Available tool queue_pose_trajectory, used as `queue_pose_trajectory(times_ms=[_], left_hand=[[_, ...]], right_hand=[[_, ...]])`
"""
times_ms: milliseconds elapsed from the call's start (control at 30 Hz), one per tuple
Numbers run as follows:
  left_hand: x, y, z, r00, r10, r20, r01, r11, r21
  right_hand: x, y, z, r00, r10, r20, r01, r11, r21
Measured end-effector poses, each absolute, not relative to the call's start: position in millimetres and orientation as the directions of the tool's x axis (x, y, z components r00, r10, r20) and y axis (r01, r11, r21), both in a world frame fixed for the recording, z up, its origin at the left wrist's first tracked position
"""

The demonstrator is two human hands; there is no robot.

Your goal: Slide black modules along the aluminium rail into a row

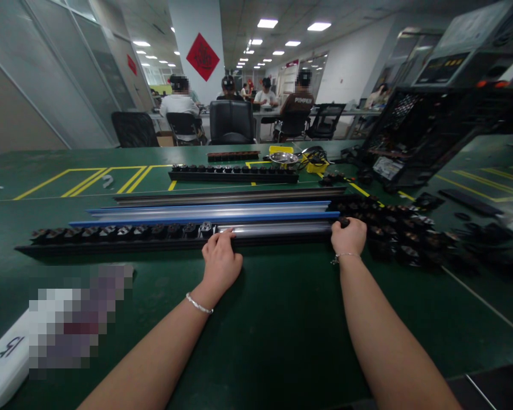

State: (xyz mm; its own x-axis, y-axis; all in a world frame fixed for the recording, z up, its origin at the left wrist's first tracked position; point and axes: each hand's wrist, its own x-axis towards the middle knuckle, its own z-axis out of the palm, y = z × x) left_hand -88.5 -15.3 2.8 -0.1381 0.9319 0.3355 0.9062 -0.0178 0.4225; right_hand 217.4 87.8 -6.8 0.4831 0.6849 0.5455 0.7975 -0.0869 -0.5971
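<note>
As the left hand (223, 262) rests loosely open on the long rail (154, 249) lying on the bench (282, 341), the right hand (347, 226) pinches a black part (345, 222) by the rail's right end, probably light, stiff, best held by its sides.

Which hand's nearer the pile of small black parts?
Right: the right hand is just left of the pile; the left hand is farther left, at the long black rail.
</note>
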Motion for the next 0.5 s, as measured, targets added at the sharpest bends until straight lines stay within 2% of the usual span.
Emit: queue_pose_trajectory(times_ms=[500], left_hand=[[-87.9,-15.6,3.1,-0.145,0.925,0.351,0.901,-0.023,0.433]], right_hand=[[231.3,93.6,-10.1,0.510,0.667,0.543,0.792,-0.118,-0.599]])
